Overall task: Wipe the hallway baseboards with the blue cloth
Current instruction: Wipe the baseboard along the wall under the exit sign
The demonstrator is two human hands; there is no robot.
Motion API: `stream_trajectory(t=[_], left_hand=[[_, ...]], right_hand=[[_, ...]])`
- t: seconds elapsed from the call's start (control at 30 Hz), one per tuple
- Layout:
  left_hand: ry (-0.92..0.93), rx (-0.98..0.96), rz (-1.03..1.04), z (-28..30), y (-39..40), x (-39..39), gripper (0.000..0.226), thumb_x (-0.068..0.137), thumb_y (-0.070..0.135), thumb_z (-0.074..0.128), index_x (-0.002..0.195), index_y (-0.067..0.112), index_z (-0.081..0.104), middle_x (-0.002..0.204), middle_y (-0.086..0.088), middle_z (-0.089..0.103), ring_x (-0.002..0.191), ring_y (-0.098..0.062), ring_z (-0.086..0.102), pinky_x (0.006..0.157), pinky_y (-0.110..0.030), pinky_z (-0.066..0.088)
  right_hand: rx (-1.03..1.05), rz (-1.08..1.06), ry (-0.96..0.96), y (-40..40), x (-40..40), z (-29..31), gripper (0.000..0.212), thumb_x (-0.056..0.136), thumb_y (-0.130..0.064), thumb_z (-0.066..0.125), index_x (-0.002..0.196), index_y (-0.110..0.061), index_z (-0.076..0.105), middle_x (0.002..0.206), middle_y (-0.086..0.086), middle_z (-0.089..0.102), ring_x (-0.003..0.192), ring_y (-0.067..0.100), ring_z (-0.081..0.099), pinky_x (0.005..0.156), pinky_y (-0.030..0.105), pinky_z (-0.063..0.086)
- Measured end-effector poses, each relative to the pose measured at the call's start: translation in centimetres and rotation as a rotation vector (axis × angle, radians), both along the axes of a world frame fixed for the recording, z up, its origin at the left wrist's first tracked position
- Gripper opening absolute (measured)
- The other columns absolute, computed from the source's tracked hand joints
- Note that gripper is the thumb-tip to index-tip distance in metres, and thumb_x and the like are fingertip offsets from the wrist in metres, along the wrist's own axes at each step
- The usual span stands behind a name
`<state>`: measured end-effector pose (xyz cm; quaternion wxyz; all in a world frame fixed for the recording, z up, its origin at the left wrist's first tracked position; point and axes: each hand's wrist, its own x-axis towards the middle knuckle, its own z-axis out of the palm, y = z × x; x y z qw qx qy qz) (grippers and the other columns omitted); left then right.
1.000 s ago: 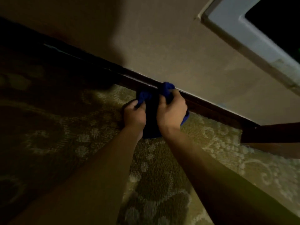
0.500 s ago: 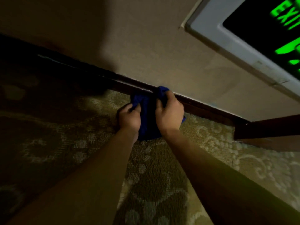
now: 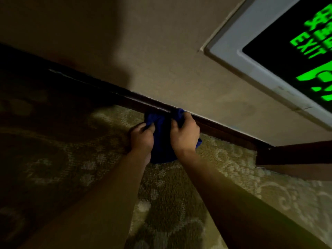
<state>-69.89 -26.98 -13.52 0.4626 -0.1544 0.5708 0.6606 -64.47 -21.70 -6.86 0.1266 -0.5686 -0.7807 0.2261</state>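
A dark wooden baseboard runs diagonally along the foot of a beige wall. The blue cloth is bunched against it at the centre of the view, hanging down to the carpet. My left hand grips the cloth's left side with curled fingers. My right hand grips its right side, with the fingers pushed up onto the baseboard's top edge. Part of the cloth is hidden behind both hands.
A patterned olive carpet covers the floor. A lit green EXIT sign in a white frame is set low in the wall at upper right. A dark wooden door frame or corner trim juts out at the right. The left side lies in deep shadow.
Both hands and the cloth have slid slightly left along the baseboard. The view has shifted, bringing more of the EXIT sign into sight.
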Motion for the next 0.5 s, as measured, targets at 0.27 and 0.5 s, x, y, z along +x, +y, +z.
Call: stream_trajectory(t=[0.27,0.5], left_hand=[[-0.005,-0.021,0.010,0.0,0.0,-0.2,0.010,0.092,0.017,0.064,0.095,0.014,0.073,0.105,-0.014,0.071,0.105,-0.036,0.066,0.097,-0.051,0.052],[-0.030,-0.055,-0.032,-1.2,0.5,-0.7,0.016,0.085,0.029,0.068,0.094,0.017,0.075,0.108,-0.011,0.073,0.102,-0.033,0.068,0.096,-0.052,0.052]], right_hand=[[-0.267,-0.459,0.152,2.0,0.4,1.1,0.031,0.096,-0.024,0.050,0.119,-0.004,0.051,0.123,0.022,0.059,0.116,0.040,0.054,0.096,0.039,0.042],[-0.293,-0.452,0.075,2.1,0.1,1.3,0.028,0.095,-0.023,0.049,0.117,-0.006,0.047,0.121,0.019,0.060,0.115,0.037,0.055,0.094,0.039,0.042]])
